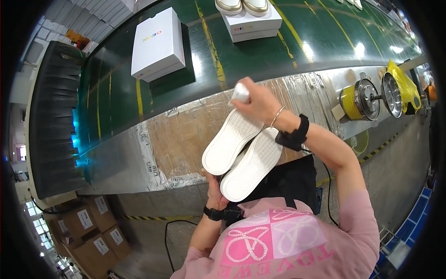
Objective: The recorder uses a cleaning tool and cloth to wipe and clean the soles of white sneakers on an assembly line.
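A pair of shoes faces me with the white textured soles turned up, the left shoe point(231, 144) lying close beside the right shoe point(251, 166). My left hand point(215, 193) grips them from below at the near end; its fingers are partly hidden under the shoes. Closed round a small white wad of cloth point(240, 93) is my right hand point(261, 103), just past the far end of the left shoe. Whether the wad touches the shoe cannot be made out.
Below the shoes is a cardboard-covered, taped worktop point(179, 139). Beyond it runs a green conveyor belt point(116, 97) carrying a white shoebox point(158, 44) and another shoebox point(255, 29) with shoes on top. A yellow can point(355, 101) with a metal pump stands at right.
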